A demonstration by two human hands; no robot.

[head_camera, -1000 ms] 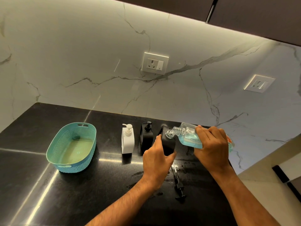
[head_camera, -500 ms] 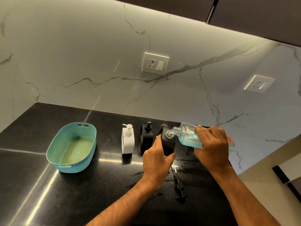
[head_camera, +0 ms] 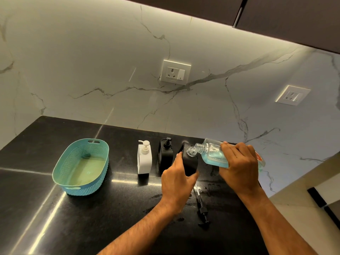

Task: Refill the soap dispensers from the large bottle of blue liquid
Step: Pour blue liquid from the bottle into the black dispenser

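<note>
The right hand [head_camera: 239, 168] grips the tilted refill bottle [head_camera: 211, 153], its mouth at the opening of the black dispenser [head_camera: 190, 162] near the desk's [head_camera: 36, 208] back edge. The left hand [head_camera: 176, 179] holds that dispenser, tilted. Risk: mouth misalignment or excess tilt would likely spill blue liquid onto the desk.

Warm under-cabinet light, glare streaks on countertop [head_camera: 55, 208], wide-angle distortion

wall: white veined marble [head_camera: 92, 61] | counter: glossy black [head_camera: 36, 218] | cabinets: dark [head_camera: 294, 15] | sockets: two [head_camera: 175, 72]
</note>
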